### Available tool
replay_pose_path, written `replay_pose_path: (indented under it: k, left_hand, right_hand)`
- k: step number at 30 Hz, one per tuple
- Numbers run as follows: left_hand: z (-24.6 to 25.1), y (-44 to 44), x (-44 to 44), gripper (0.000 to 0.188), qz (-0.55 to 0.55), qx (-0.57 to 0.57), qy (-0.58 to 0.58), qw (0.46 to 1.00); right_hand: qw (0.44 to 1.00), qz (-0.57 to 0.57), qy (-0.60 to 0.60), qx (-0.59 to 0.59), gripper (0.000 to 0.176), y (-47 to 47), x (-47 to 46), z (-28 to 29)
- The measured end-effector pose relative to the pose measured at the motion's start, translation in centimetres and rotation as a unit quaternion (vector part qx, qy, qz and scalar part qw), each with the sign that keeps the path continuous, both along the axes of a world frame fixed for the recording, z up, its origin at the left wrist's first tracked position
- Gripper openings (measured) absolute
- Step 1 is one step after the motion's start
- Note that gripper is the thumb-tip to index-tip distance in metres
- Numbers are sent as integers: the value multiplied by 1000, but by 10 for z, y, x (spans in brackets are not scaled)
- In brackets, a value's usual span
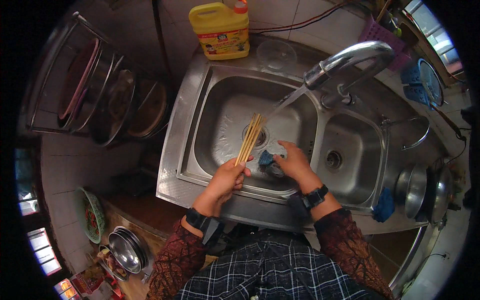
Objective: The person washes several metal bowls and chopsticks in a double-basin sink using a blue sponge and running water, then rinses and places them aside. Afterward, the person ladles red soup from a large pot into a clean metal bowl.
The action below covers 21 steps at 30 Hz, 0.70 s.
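Note:
My left hand [225,179] grips a bundle of several wooden chopsticks [249,139] by their lower ends. They slant up over the drain of the large stainless steel sink basin [221,101]. Water runs from the chrome faucet [348,56] towards the chopsticks' upper ends. To the right, my right hand [294,160] is over the same basin, thumb and fingers apart. By its thumb is a crumpled dark blue-green cloth [266,158]; whether the thumb touches it cannot be told. Below the cloth, a greyish patch in the basin is too unclear to name.
A yellow detergent jug [224,37] and a clear bowl [276,54] stand behind the sink. The smaller basin [352,135] adjoins on the right. A blue cloth [383,205] lies near steel pans [412,191]. Left are a dish rack [52,80], steel bowls [125,249] and a green basket [81,215].

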State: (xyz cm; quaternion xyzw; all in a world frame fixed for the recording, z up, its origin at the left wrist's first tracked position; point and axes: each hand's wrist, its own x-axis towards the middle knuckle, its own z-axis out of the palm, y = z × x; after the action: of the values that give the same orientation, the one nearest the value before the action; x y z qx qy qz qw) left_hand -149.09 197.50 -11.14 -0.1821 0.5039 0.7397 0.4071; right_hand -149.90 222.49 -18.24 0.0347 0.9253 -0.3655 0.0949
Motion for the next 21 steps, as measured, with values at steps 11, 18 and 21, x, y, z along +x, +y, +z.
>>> replay_pose_path:
  k: [11,18,21]
  left_hand:
    - [4,-8,28,38,11,-11,-10,1000]
    - [11,-12,42,36,-4,-39,5,999]
    - [18,-10,47,36,-10,-39,-1,999]
  right_hand:
    - [924,-230,305,-8,44,103,-13,78]
    - [917,-312,234,-89,70,173,-38,92]
    - [935,-285,207,-48,71,172,-38,92]
